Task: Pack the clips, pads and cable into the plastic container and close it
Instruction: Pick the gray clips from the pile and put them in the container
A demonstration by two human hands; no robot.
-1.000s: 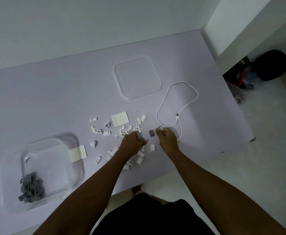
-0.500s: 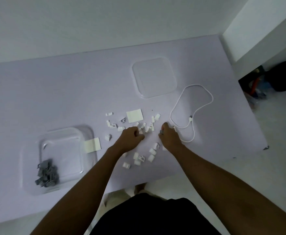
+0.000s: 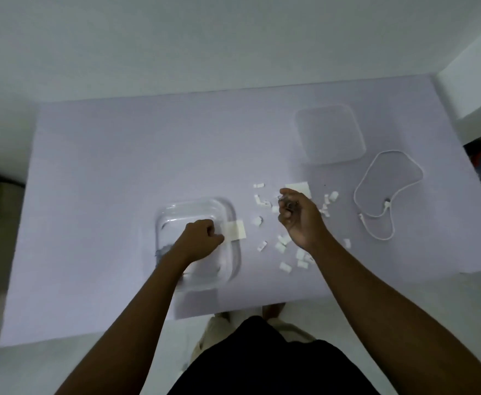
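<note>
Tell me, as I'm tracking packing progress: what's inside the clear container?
A few grey clips show in the container, by its left wall. The left hand, curled, and its forearm cover most of the floor, so anything beneath is hidden.

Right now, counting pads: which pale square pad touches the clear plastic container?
The pale square pad overlapping the clear plastic container's right rim, by the left hand; the other pad lies beyond the right hand.

Table (image 3: 119,166) pale lilac; clips (image 3: 285,266), cable (image 3: 387,201) white; pads (image 3: 235,230) cream; container (image 3: 196,201), lid (image 3: 330,135) clear.
</note>
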